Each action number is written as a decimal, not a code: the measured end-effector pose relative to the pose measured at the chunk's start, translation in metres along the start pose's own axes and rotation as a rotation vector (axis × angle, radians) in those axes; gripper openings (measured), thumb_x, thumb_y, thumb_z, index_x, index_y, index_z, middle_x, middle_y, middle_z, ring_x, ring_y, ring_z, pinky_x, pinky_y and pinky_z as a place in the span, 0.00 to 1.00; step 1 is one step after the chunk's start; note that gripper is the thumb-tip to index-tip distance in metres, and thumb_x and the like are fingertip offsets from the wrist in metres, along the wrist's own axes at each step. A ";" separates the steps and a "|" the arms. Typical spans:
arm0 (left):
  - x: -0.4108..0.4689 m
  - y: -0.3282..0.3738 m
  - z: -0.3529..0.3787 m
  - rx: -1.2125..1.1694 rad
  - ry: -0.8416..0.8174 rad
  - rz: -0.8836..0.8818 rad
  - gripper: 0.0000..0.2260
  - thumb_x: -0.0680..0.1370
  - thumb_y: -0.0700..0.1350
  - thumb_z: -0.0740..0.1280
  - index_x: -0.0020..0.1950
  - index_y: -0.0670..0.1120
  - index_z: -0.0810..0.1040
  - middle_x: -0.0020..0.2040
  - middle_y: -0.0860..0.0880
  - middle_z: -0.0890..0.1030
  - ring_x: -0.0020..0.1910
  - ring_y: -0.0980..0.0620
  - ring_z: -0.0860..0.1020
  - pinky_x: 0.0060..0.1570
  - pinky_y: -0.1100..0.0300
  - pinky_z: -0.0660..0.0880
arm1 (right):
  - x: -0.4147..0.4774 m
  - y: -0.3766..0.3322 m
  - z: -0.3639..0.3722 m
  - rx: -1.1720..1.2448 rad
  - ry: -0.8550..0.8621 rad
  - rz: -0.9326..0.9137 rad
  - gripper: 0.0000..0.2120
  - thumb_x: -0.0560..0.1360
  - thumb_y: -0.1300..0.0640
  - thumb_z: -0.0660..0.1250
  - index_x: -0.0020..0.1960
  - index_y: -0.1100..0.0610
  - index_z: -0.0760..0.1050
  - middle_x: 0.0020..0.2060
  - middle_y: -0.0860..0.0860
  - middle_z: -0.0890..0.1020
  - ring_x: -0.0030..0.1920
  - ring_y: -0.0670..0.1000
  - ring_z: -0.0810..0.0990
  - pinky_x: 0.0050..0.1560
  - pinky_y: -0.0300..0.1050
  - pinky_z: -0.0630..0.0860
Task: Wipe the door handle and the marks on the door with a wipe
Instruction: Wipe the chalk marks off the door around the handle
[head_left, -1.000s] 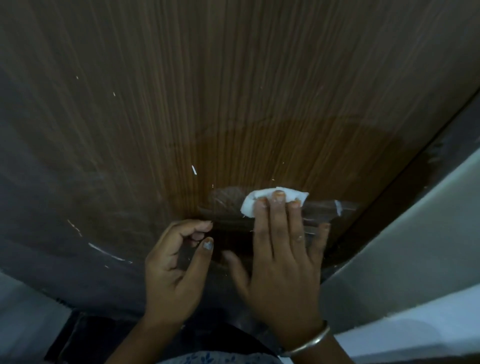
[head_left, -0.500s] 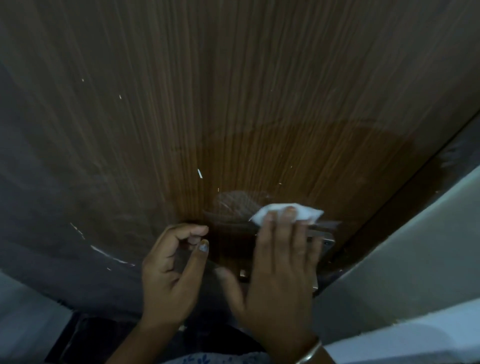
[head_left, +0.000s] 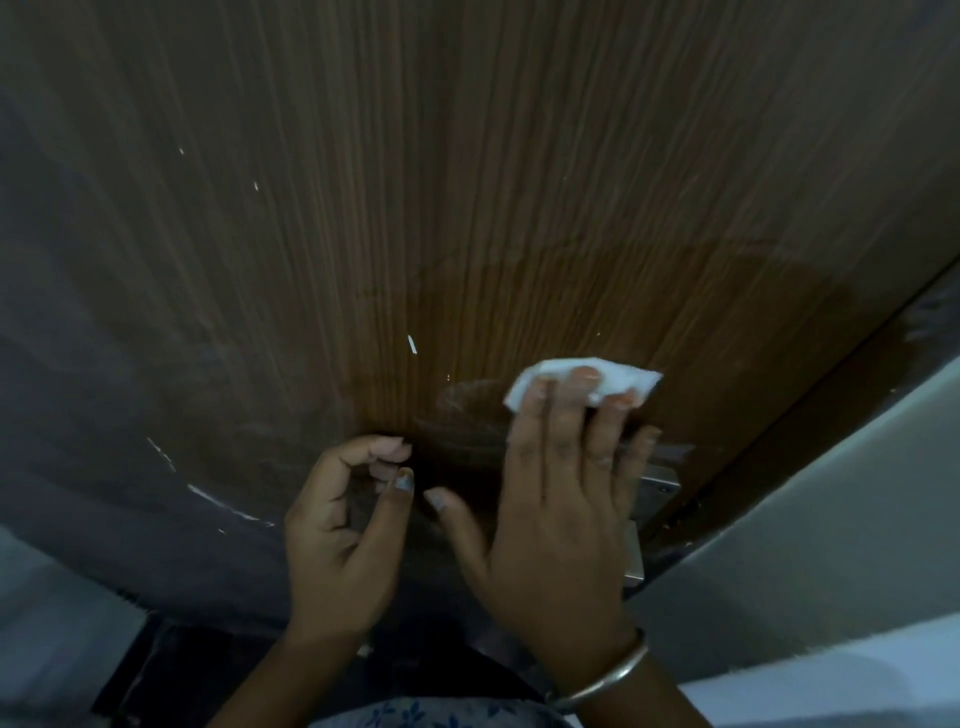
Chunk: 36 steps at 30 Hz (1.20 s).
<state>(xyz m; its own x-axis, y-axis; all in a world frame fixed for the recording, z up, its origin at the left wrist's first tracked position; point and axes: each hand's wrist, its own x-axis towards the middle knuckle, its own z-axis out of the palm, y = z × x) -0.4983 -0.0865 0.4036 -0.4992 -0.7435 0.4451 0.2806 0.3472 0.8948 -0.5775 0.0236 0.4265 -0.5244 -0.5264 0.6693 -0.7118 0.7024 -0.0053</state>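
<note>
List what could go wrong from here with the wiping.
1. The small wipe is pinned only under straight fingers of the right hand, so it might slip and drop.
2. The white streak low on the door, beside the left hand, lies well away from the wipe and could be missed.

- Our right hand (head_left: 550, 519) has slid the wipe (head_left: 582, 382) a little rightward along the door (head_left: 467, 208), dipping lower first, then back up.
- The metal lock plate (head_left: 657, 488) now shows more fully beside that hand.
</note>
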 end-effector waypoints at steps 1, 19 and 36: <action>0.000 0.000 0.000 -0.010 0.005 -0.004 0.10 0.72 0.42 0.66 0.49 0.56 0.76 0.46 0.60 0.81 0.45 0.62 0.78 0.47 0.71 0.72 | 0.001 -0.005 0.001 0.005 -0.020 -0.076 0.42 0.74 0.36 0.57 0.76 0.59 0.47 0.76 0.53 0.48 0.76 0.59 0.42 0.72 0.64 0.41; -0.002 0.003 -0.004 0.001 -0.001 -0.002 0.08 0.72 0.46 0.63 0.48 0.57 0.76 0.44 0.53 0.80 0.44 0.59 0.78 0.46 0.70 0.73 | -0.020 -0.010 0.004 0.010 -0.305 -0.275 0.39 0.67 0.36 0.63 0.72 0.55 0.65 0.75 0.48 0.59 0.76 0.52 0.51 0.70 0.65 0.37; -0.005 0.000 0.002 -0.007 -0.066 0.000 0.09 0.72 0.47 0.62 0.48 0.60 0.76 0.46 0.59 0.80 0.47 0.60 0.77 0.47 0.71 0.72 | -0.012 -0.021 -0.009 0.011 -0.334 -0.292 0.35 0.68 0.41 0.66 0.71 0.52 0.66 0.74 0.47 0.62 0.76 0.51 0.53 0.71 0.63 0.39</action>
<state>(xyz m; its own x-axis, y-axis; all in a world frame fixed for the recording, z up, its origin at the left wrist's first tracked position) -0.4972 -0.0817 0.4019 -0.5523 -0.7039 0.4466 0.2860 0.3432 0.8947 -0.5522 0.0198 0.4252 -0.4215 -0.8291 0.3674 -0.8566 0.4970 0.1388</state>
